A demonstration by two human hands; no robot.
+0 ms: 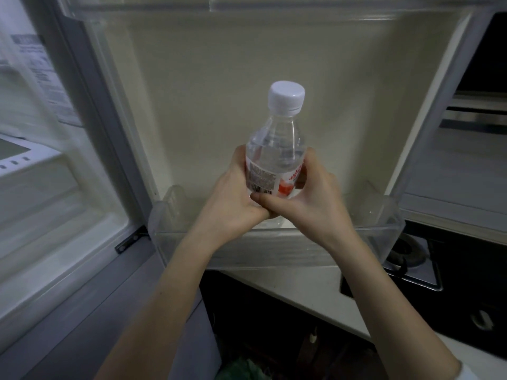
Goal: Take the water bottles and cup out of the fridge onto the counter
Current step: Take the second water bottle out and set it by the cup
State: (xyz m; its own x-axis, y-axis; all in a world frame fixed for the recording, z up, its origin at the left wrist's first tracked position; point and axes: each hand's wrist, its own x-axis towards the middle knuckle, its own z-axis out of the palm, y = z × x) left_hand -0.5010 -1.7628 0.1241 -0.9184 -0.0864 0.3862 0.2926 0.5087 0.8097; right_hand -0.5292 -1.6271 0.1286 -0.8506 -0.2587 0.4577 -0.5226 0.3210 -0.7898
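Gripping one clear water bottle point(275, 149) upright, left hand point(233, 198) and right hand point(310, 198) both closed around its label, above fridge door shelf point(274, 242), white counter point(310, 286) below.

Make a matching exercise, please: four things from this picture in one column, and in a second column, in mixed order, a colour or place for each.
Things:
1. bottle cap
2. water bottle
3. door bin
4. stove

Descriptions:
a. clear plastic, on the fridge door
b. black, lower right on the counter
c. white
d. held upright by the left hand and right hand

Pairs: 1-c, 2-d, 3-a, 4-b
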